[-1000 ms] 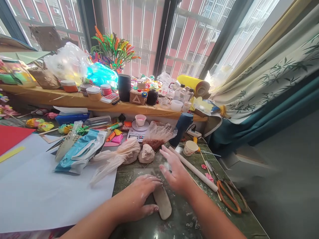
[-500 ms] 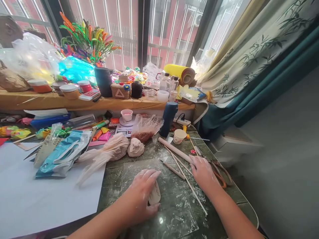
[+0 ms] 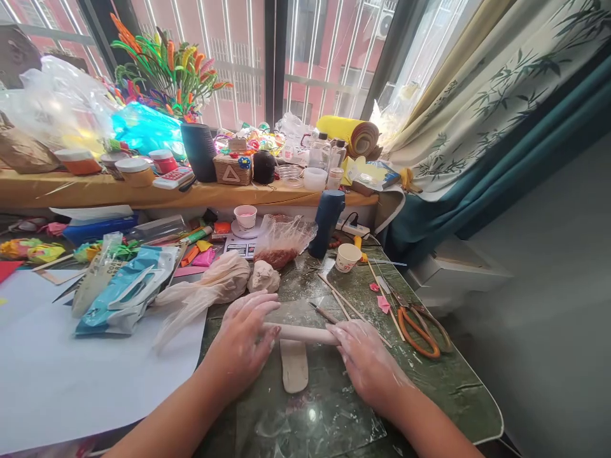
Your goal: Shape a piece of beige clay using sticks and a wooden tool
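A pale, dusty rolling pin (image 3: 303, 333) lies crosswise over a flattened strip of clay (image 3: 294, 372) on a clear sheet (image 3: 267, 420). My right hand (image 3: 365, 359) is closed around the pin's right end. At its left end is my left hand (image 3: 245, 334), fingers stretched out and thumb apart, with the thumb touching the pin; a gap shows between the fingers and the wood. White powder coats both hands. Just beyond the left fingers sits a lump of clay (image 3: 264, 278). A pointed tool (image 3: 324, 312) lies behind the pin, partly hidden.
Thin sticks (image 3: 356, 306) and orange-handled scissors (image 3: 420, 334) lie to the right, near a paper cup (image 3: 348, 257) and a dark blue bottle (image 3: 327, 222). On the left are white paper (image 3: 133, 381), a blue packet (image 3: 126, 292) and a plastic bag (image 3: 210, 283). A crowded windowsill (image 3: 191, 202) runs behind.
My right hand has brought the rolling pin from the right side over the clay strip. My left hand has left the clay and moved up and left to the pin's end.
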`<state>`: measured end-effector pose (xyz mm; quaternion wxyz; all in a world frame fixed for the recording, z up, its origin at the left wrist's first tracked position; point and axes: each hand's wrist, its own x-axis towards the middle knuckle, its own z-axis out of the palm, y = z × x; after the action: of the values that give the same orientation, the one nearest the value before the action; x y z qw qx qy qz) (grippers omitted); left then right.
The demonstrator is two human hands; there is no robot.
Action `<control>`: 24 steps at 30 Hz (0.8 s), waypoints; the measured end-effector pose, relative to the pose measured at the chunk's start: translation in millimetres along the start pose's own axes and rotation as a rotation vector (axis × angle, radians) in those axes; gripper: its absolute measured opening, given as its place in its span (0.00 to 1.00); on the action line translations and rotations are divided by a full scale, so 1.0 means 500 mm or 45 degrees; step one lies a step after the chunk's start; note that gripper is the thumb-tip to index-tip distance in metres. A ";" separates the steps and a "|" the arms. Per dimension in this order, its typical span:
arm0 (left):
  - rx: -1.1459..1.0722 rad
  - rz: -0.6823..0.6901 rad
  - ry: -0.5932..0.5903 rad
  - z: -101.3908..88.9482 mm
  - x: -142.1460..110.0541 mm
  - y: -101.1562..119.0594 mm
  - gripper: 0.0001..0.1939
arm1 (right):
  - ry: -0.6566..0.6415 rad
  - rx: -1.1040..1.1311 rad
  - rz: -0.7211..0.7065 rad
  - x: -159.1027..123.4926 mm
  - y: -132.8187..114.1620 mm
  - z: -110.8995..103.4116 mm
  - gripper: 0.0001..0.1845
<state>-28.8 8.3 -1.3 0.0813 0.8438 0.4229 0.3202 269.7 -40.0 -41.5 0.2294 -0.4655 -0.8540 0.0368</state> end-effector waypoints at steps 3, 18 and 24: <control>0.131 -0.069 -0.307 0.018 -0.002 -0.009 0.19 | -0.005 -0.009 0.015 0.015 -0.010 0.017 0.26; 0.295 -0.197 -0.808 -0.016 -0.027 0.053 0.40 | -0.202 -0.096 -0.076 -0.001 -0.021 0.004 0.36; 0.325 -0.169 -0.767 -0.023 -0.061 0.077 0.43 | -0.180 -0.042 -0.114 -0.020 -0.021 0.003 0.39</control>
<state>-23.9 -40.7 9.1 0.1169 0.8745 0.4706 -0.0053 265.4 -54.0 -43.7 0.1623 -0.4269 -0.8885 0.0451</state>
